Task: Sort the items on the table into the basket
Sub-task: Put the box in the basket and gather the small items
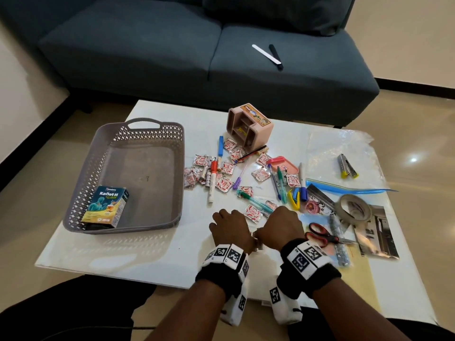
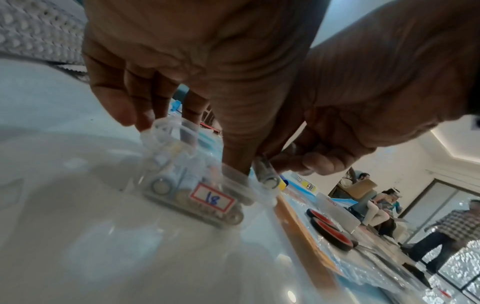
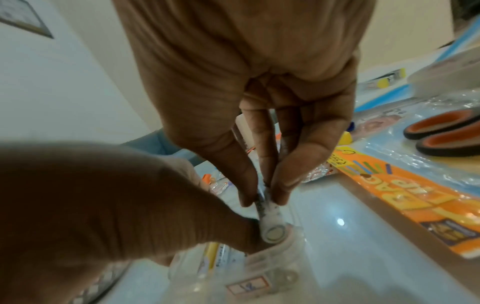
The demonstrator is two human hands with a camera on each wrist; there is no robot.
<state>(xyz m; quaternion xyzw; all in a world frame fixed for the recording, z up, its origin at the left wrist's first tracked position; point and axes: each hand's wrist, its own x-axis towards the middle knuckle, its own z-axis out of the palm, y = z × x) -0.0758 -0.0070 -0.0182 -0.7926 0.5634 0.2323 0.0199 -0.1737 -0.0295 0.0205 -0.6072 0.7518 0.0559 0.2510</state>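
Observation:
Near the table's front edge my left hand (image 1: 230, 230) grips a small clear plastic box (image 2: 197, 185) with a red-framed label reading 18. Several small cylinders lie inside the box. My right hand (image 1: 280, 225) is right beside it and pinches one small grey cylinder (image 3: 270, 222) between thumb and fingers at the box's open end (image 3: 259, 267). The grey perforated basket (image 1: 98, 143) stands on the left of the table. Inside it, in the near corner, lies a Koflet-H carton (image 1: 105, 207).
Pens, markers and red-white sachets (image 1: 226, 168) are strewn mid-table around a tipped pink holder (image 1: 248, 127). Red-handled scissors (image 1: 320, 235), a tape roll (image 1: 354, 207), a stapler (image 1: 347, 166) and a clear zip bag (image 1: 344, 148) lie right. A dark sofa (image 1: 197, 57) stands behind.

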